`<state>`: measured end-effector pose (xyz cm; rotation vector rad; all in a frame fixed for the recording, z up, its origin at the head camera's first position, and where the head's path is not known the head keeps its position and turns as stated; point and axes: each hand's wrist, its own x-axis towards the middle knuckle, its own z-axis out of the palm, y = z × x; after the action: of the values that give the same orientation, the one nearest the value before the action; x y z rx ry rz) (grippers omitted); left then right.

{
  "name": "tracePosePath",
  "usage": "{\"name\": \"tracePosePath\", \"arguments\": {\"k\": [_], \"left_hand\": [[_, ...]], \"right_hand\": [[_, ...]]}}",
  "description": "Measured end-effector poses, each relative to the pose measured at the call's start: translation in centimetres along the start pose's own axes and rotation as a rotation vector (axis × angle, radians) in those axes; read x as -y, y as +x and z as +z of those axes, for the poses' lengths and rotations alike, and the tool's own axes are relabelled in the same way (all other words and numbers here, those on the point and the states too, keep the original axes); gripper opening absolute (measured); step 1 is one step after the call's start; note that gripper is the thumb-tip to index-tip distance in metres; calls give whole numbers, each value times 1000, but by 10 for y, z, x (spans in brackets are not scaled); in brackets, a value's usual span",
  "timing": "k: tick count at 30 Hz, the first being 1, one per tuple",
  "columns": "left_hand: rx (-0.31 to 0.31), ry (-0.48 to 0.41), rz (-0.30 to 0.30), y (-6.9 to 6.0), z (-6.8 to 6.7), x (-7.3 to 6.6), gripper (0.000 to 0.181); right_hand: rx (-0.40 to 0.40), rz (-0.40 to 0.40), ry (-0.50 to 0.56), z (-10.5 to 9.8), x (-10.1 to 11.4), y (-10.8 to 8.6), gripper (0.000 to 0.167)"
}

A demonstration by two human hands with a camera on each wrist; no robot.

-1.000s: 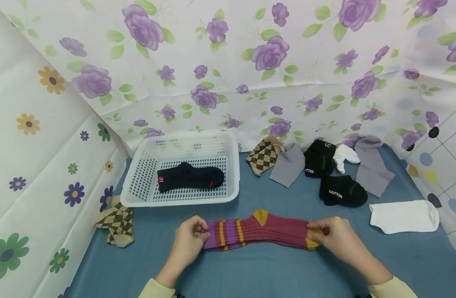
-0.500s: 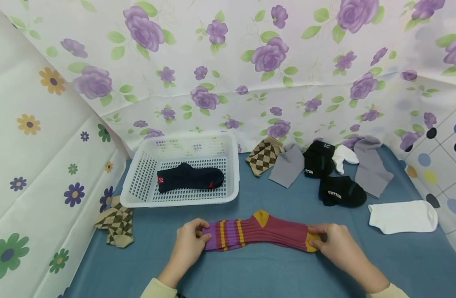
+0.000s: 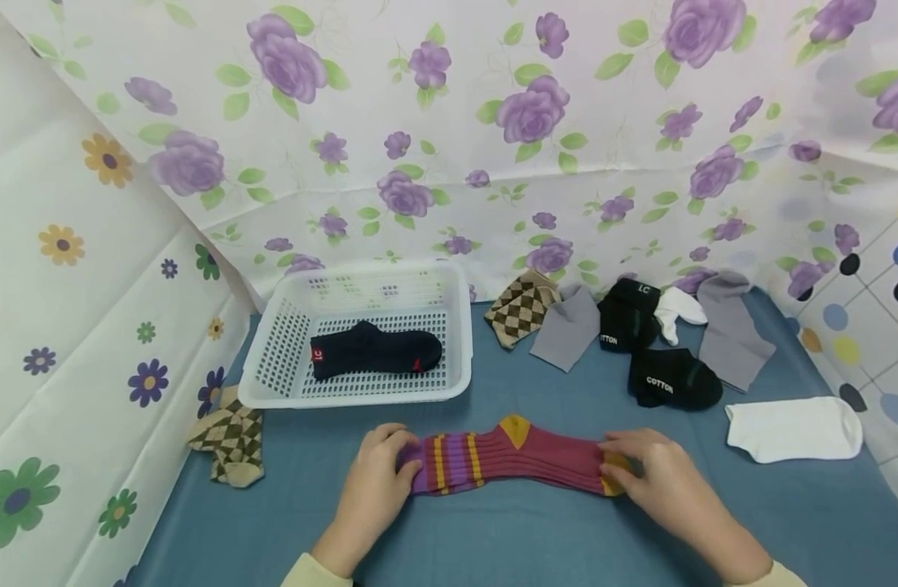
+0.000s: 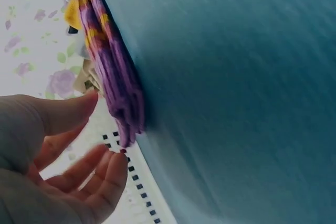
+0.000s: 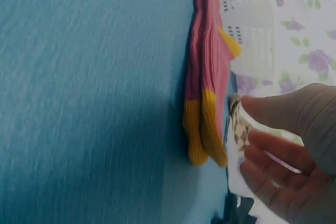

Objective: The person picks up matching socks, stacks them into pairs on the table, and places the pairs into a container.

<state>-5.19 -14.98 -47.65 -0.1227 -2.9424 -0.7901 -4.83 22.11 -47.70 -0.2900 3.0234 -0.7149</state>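
A pair of ribbed socks (image 3: 559, 461) lies stacked flat on the blue cloth, maroon with yellow heels and toes and purple cuffs striped in yellow. At the cuff end is my left hand (image 3: 376, 479), thumb and fingers spread apart. The left wrist view shows a gap between these fingers and the purple cuffs (image 4: 122, 93). By the toe end, my right hand (image 3: 658, 473) has its fingers loosely bent. Seen from the right wrist, its thumb and fingers stand apart, off the yellow toes (image 5: 202, 135).
Behind the socks stands a white basket (image 3: 346, 402) holding dark navy socks (image 3: 368, 350). A checkered sock (image 3: 236, 440) lies at left. Along the back right are another checkered sock (image 3: 522, 308), grey socks (image 3: 735, 330), black socks (image 3: 675, 378) and a white sock (image 3: 794, 430).
Both hands pinched the ends of the striped socks earlier; their fingers have now loosened and parted. The two layers lie more evenly at the cuff than a second ago.
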Motion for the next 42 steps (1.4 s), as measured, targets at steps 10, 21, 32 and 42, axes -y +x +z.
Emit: {"name": "tracePosePath", "arguments": {"k": [10,21,32,42], "left_hand": [[113,94,137,-2,6,-3,11],[198,44,103,6,7,2,12],[288,-28,47,18,4,5,15],[265,-34,-57,24,10,7,50]], "right_hand": [[13,-174,-21,10,3,-1,22],[71,-89,-62,16,-4,2,32],[71,-13,-13,21,-9,3,37],[107,93,47,19,-12,14,51]]}}
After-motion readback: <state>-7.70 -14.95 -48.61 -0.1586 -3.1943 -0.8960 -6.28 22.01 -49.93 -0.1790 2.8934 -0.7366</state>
